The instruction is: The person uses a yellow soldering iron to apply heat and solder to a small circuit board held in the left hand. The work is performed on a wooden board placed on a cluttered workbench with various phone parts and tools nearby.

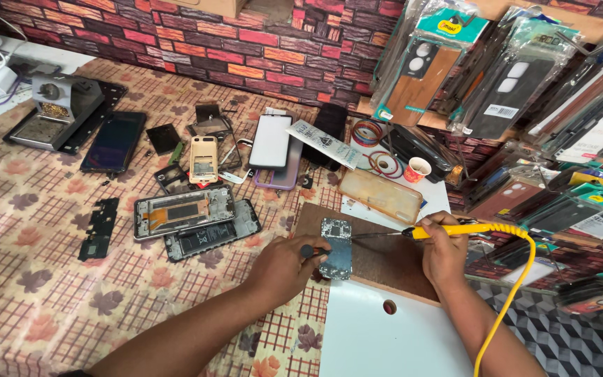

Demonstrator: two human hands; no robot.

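My left hand (284, 265) grips a small dark-handled tool (310, 250) whose tip rests on a bluish phone circuit board (336, 248). The board lies on a brown wooden pad (385, 262). My right hand (443, 250) holds a yellow soldering iron (455, 230) by its handle. Its thin metal tip points left and reaches the board's upper right edge. A coiled yellow cord (507, 293) runs down from the iron past my right forearm.
An opened phone frame (184, 211) and a phone body with battery (212, 236) lie left of the board. Further back are a dark phone (114, 141), a white-screen phone (271, 142), a clear case (382, 195), a soldering stand (57, 112). Packaged phone covers (525, 91) hang on the right. A white panel (385, 335) lies in front.
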